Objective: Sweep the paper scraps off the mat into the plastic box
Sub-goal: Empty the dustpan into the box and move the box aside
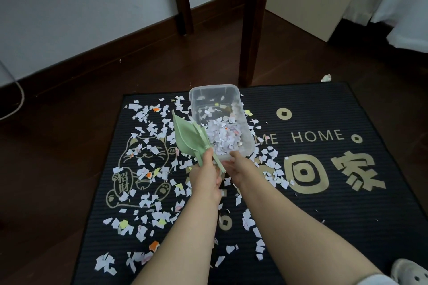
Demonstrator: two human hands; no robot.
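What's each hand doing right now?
Left hand: grips the green dustpan by its handle.
Right hand: holds the plastic box by its near end.

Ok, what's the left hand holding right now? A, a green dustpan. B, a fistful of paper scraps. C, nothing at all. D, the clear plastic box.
A: the left hand grips the handle of the green dustpan, which is raised beside the plastic box, and the right hand holds the box by its near end.
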